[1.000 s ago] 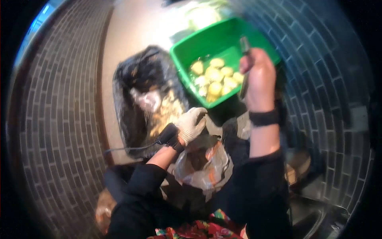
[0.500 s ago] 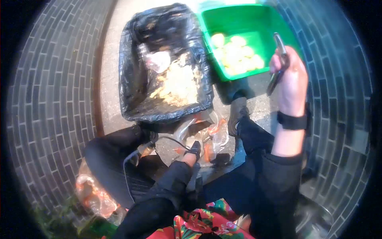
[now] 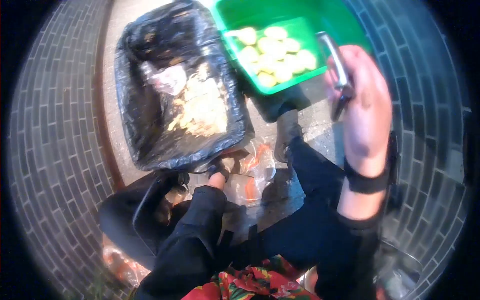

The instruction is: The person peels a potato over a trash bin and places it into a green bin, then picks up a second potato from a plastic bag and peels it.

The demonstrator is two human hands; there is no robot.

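My right hand (image 3: 367,100) is raised at the right, its fingers closed round a metal peeler (image 3: 338,70) with a shiny edge. Just left of it stands a green tub (image 3: 278,90) holding several pale peeled potatoes (image 3: 272,49). My left hand (image 3: 217,175) reaches low to the near rim of a bin (image 3: 185,161) lined with a black bag. Its fingers are hidden in shade there, so their grip does not show. Inside the bin lie a heap of pale peelings (image 3: 202,107) and a crumpled clear bag (image 3: 169,80).
Clear plastic bags with orange-red marks (image 3: 252,175) lie on the ground between my legs, and another bag (image 3: 122,265) is at lower left. Brick-patterned surfaces (image 3: 55,125) flank both sides. A thin cable (image 3: 137,215) hangs over my left knee.
My left hand has moved forward from the plastic bags to the bin's near rim. The bin and tub sit further left in view; my right hand still holds the peeler and appears larger.
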